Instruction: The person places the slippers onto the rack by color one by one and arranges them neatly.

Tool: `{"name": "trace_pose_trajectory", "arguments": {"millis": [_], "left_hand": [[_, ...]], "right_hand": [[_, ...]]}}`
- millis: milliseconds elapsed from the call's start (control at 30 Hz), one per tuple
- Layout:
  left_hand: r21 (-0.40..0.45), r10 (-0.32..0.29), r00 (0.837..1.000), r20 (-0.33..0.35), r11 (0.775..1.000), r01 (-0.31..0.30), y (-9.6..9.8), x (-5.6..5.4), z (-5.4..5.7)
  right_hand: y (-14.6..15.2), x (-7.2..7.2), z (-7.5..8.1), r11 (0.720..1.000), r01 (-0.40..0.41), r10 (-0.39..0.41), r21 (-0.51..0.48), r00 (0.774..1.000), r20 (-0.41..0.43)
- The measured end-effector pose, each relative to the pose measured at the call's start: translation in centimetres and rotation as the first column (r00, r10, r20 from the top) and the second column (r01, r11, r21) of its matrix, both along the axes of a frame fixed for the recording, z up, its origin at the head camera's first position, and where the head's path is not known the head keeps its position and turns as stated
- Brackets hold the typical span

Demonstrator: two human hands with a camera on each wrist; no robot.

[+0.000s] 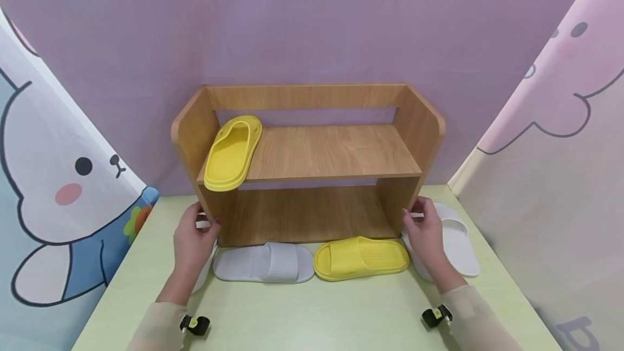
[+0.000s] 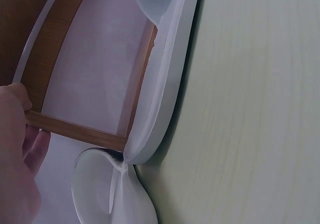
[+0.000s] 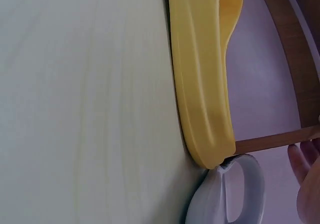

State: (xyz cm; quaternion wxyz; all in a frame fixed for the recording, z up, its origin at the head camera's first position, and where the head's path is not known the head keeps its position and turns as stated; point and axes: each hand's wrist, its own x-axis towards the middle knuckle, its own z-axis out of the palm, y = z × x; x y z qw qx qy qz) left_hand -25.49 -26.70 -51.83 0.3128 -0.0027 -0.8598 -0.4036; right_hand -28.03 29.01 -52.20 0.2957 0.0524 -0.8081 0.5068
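A wooden two-tier shoe rack (image 1: 309, 150) stands against the back curtain. My left hand (image 1: 195, 240) grips the lower front edge of its left side panel, and my right hand (image 1: 425, 232) grips the matching edge on the right. One yellow slipper (image 1: 229, 156) rests on the upper tier at the left, its sole end jutting past the front edge. Along the rack's foot lie a light grey slipper (image 1: 265, 262) and another yellow slipper (image 1: 362, 259). The left wrist view shows my fingers (image 2: 36, 151) around the panel edge, above a pale slipper (image 2: 112, 194).
White slippers (image 1: 458, 242) lie to the right of the rack, partly behind my right hand. A pale green table (image 1: 312, 313) carries everything. Purple cloth (image 1: 312, 26) hangs behind, with cartoon-printed cloths (image 1: 73, 194) at both sides. Each sleeve has a small black device (image 1: 196, 325) at the wrist.
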Motion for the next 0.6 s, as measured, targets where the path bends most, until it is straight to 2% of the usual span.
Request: {"name": "trace_pose_trajectory", "arguments": {"millis": [167,300,400,467,533,600], "left_hand": [[-0.023,0.0,1.0,-0.009,1.0,0.0,-0.2,-0.2,-0.2],[-0.029,0.003,1.0,0.005,1.0,-0.003,-0.2,-0.2,-0.2],[-0.031,0.006,1.0,0.024,1.0,-0.006,-0.2,-0.1,-0.2],[-0.032,0.006,0.999,0.031,0.999,-0.005,-0.2,0.0,-0.1],[-0.035,0.002,1.0,0.031,0.999,-0.001,-0.2,0.1,-0.1],[-0.039,0.001,1.0,0.031,0.999,0.0,-0.2,0.1,0.0]], "right_hand": [[-0.5,1.1,0.5,0.996,0.067,-0.06,-0.06,0.992,0.111],[-1.0,2.8,1.0,0.992,0.103,-0.082,-0.077,0.969,0.232],[-1.2,3.9,1.1,0.999,0.033,-0.023,-0.029,0.96,0.279],[-1.2,4.4,0.9,0.999,-0.046,0.036,0.028,0.96,0.279],[-1.1,4.7,0.6,0.986,-0.142,0.115,0.092,0.962,0.249],[-1.0,5.0,0.3,0.956,-0.226,0.184,0.184,0.958,0.221]]}}
